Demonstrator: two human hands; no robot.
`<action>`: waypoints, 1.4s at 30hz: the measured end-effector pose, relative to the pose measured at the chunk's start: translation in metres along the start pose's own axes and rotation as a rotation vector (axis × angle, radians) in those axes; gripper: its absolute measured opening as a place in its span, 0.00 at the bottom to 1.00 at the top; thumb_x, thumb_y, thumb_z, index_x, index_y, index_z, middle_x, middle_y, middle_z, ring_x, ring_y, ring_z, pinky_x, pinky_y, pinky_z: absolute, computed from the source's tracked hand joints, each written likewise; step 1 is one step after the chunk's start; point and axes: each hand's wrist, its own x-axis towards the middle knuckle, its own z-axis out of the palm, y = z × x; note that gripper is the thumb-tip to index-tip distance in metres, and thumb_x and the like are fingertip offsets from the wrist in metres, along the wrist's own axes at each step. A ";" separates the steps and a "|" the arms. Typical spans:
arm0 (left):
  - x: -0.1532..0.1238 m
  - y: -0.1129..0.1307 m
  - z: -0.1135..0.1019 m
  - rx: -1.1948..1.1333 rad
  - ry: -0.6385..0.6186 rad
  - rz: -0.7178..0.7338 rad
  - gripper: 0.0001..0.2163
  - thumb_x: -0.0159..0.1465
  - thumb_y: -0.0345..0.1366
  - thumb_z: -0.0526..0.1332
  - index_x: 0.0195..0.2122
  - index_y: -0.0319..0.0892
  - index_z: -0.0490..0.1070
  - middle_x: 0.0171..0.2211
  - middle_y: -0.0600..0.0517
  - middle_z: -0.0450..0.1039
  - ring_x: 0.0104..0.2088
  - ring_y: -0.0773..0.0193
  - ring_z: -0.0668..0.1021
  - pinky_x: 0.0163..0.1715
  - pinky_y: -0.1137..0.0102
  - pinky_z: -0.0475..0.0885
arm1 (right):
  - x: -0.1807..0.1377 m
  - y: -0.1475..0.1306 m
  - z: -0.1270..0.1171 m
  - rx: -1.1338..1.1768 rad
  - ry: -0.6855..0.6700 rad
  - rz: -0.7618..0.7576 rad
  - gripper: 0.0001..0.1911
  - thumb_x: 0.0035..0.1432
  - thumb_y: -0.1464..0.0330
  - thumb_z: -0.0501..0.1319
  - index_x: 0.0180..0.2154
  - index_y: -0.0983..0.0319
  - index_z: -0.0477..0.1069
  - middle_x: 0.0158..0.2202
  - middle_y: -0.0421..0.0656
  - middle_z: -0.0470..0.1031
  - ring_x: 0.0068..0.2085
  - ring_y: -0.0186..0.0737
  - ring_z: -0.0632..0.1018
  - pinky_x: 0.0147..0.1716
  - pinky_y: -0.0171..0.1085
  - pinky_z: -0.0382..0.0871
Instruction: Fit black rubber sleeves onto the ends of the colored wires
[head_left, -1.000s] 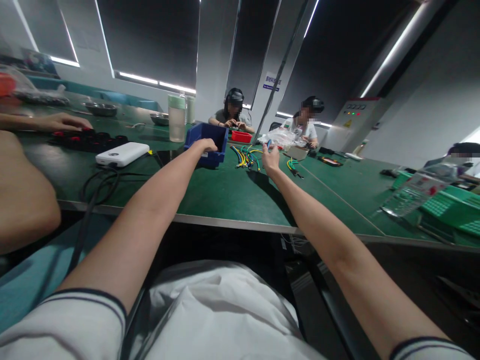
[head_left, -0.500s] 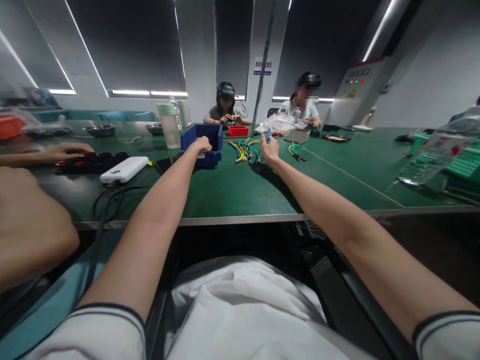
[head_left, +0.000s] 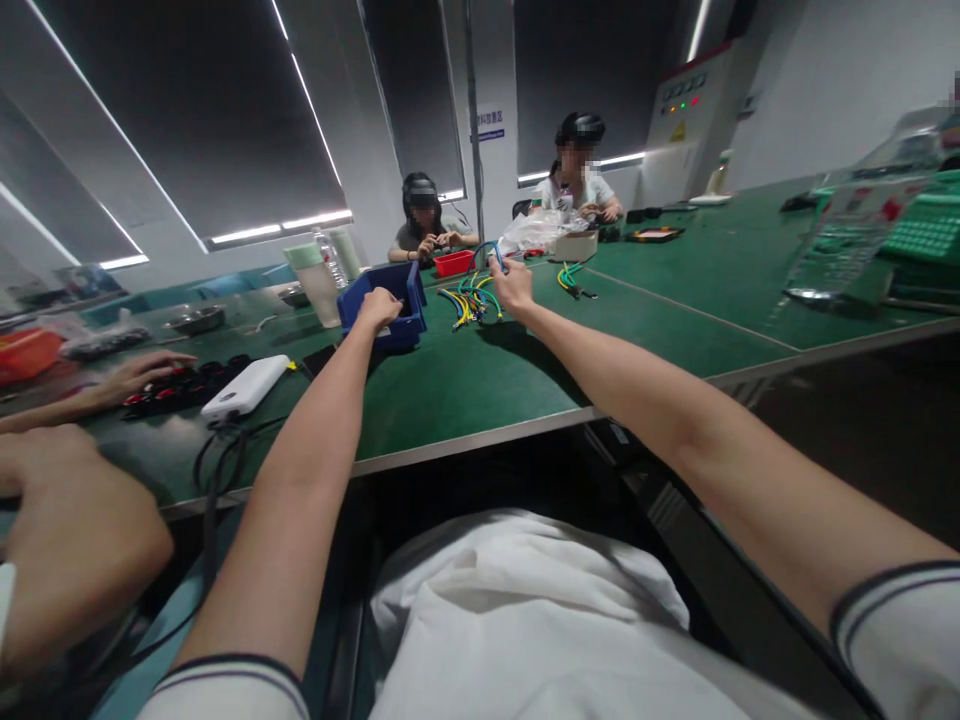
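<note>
Blue cable [head_left: 496, 252] stands up out of the person's right hand [head_left: 514, 285], gripped between the thumb and curled fingers, above the green table [head_left: 480, 380]. Its upper part bends over in an arc toward the left; where its lower end runs is too small to tell. Just beside and below that hand lies a loose bundle of cables [head_left: 466, 308], yellow, green and blue, with metal-looking ends toward the near edge. A smaller bunch [head_left: 570, 278] of yellow and green leads with dark ends lies to the right of the hand.

The left hand [head_left: 380, 307] is at the front of a blue bin [head_left: 405, 332], its fingers bent inward over the low front wall. Whether they grip the wall or something inside cannot be told.

Behind the cables stand a red tray [head_left: 454, 264] and, farther right, a pale box [head_left: 576, 247] with a clear plastic bag [head_left: 534, 232] beside it. Left of the bin are a bottle with a pale green lid [head_left: 319, 285] and a white power bank [head_left: 247, 385] with a black cord [head_left: 217, 450]. Past the power bank, a co-worker's hand [head_left: 142, 372] rests at a black holder with red pieces [head_left: 176, 392]. Two people sit across the table, hands raised in front of them. On the far right, a clear water bottle [head_left: 840, 240] leans in view near a green basket [head_left: 926, 225].
</note>
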 end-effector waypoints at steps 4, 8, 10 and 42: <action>0.000 0.001 -0.001 0.068 -0.002 0.014 0.10 0.60 0.42 0.62 0.35 0.41 0.77 0.40 0.40 0.79 0.45 0.50 0.79 0.46 0.64 0.71 | -0.002 -0.001 -0.002 -0.014 -0.012 0.005 0.24 0.65 0.53 0.50 0.36 0.62 0.78 0.37 0.50 0.79 0.42 0.47 0.77 0.43 0.38 0.66; -0.001 0.002 -0.001 0.105 0.010 0.007 0.12 0.61 0.46 0.61 0.34 0.42 0.77 0.40 0.40 0.79 0.46 0.50 0.78 0.47 0.64 0.71 | 0.000 0.000 -0.003 -0.021 -0.011 0.046 0.24 0.64 0.53 0.51 0.35 0.62 0.77 0.36 0.50 0.79 0.40 0.46 0.77 0.43 0.38 0.65; -0.003 0.003 -0.002 0.114 0.022 0.001 0.14 0.61 0.47 0.60 0.34 0.42 0.77 0.41 0.39 0.78 0.47 0.50 0.78 0.47 0.63 0.70 | 0.001 0.000 -0.004 -0.006 -0.006 0.066 0.23 0.64 0.53 0.51 0.36 0.62 0.77 0.37 0.49 0.79 0.40 0.45 0.77 0.44 0.38 0.65; -0.036 0.031 -0.019 -0.021 0.378 0.002 0.10 0.66 0.36 0.56 0.47 0.41 0.68 0.47 0.44 0.74 0.49 0.53 0.74 0.49 0.62 0.66 | 0.004 -0.009 -0.005 0.102 -0.029 0.149 0.15 0.62 0.60 0.56 0.38 0.63 0.75 0.39 0.51 0.78 0.46 0.50 0.78 0.49 0.43 0.67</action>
